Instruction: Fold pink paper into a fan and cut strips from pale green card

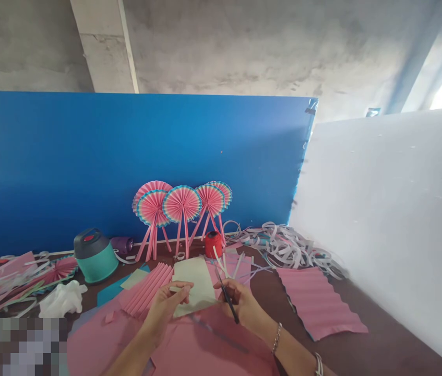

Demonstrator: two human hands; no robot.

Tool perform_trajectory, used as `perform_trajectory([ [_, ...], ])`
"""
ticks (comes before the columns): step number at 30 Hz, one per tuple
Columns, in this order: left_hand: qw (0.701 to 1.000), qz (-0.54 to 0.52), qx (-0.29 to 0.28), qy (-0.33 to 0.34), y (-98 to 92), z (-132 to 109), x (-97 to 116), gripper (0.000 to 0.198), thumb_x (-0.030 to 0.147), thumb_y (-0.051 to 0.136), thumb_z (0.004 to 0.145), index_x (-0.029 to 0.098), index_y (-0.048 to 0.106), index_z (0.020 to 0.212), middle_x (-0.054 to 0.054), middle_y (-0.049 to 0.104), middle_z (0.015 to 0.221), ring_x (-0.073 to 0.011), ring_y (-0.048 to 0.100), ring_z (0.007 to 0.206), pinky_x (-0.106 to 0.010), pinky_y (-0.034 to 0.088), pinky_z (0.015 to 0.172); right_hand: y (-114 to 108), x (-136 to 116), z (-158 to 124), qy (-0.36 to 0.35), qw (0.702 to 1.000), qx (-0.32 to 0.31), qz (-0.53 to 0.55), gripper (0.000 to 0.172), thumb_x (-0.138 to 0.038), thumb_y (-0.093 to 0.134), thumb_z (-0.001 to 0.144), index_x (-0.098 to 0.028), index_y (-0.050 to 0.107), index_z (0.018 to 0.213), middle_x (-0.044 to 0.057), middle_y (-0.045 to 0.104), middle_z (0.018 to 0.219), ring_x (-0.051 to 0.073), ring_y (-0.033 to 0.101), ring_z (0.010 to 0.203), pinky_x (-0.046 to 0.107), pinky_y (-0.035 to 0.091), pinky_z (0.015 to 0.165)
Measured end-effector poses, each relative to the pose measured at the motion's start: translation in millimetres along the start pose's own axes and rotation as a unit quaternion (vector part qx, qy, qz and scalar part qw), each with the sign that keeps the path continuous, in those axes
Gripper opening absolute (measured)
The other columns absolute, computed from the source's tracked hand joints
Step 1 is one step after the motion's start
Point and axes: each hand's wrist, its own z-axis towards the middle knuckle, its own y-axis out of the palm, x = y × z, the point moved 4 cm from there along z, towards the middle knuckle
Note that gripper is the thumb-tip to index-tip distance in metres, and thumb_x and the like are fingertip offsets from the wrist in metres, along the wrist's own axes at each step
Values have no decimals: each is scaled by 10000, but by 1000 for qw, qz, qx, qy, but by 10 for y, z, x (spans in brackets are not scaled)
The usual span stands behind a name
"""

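Observation:
My left hand (169,300) is closed, thumb and fingertips pinched together over the left part of a pale green paper sheet (199,279). Whatever sits between those fingertips, if anything, is too small to name. My right hand (240,303) grips dark-handled scissors (228,298), their thin tip pointing up and away from me; the finger loops are hidden. Beneath both hands lies a large pink paper sheet (205,350), crossed by a blurred greyish strip (221,334). Pale cut strips (224,263) stick up just beyond the scissors. Left of the green sheet rests pleated pink paper (148,290).
Several round pink paper fans (182,204) lean on a blue panel (87,156). A red container (213,243) and a teal-and-grey container (94,257) stand before it. Curled strips (283,245) are heaped at right, behind a wavy pink sheet (318,300). A white crumpled bag (63,299) lies left.

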Motion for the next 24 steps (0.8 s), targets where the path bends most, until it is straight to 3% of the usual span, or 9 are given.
perform_trajectory([
  [4, 999, 18, 22, -13, -2, 5, -38, 372, 490, 692, 581, 173, 707, 776, 34, 534, 503, -107, 467, 492, -248, 423, 551, -10, 7, -6, 9, 1000, 7, 28, 345, -282, 705, 549, -189, 555, 845, -71, 443, 545, 71, 350, 492, 210, 249, 472],
  [9, 999, 37, 9, -5, -15, 14, -71, 463, 487, 671, 619, 183, 675, 968, 41, 524, 539, -102, 463, 499, -227, 409, 481, -24, -35, -13, 22, 998, 21, 52, 361, -271, 748, 514, -192, 560, 813, -75, 449, 533, 76, 382, 503, 207, 271, 485],
  [14, 996, 76, 13, 36, -49, 14, -61, 497, 491, 646, 652, 190, 638, 1048, 56, 511, 554, -60, 375, 398, -188, 301, 368, -13, -59, -27, 42, 998, 14, 51, 337, -224, 720, 531, -192, 561, 827, -74, 484, 532, 79, 405, 491, 200, 262, 471],
  [19, 994, 73, 48, 67, -35, 7, -33, 507, 468, 650, 660, 177, 614, 1073, 10, 622, 615, -138, 583, 590, -209, 407, 495, 1, -15, -6, 30, 998, 13, 54, 340, -227, 720, 540, -182, 553, 833, -69, 502, 533, 77, 423, 493, 201, 282, 480],
  [24, 998, -46, 37, 12, 3, 8, -85, 553, 462, 703, 620, 158, 602, 1070, 3, 642, 595, -118, 556, 563, -220, 433, 548, 3, 35, 29, 10, 998, 22, 59, 365, -270, 753, 532, -187, 556, 828, -82, 457, 509, 63, 373, 466, 204, 272, 476],
])
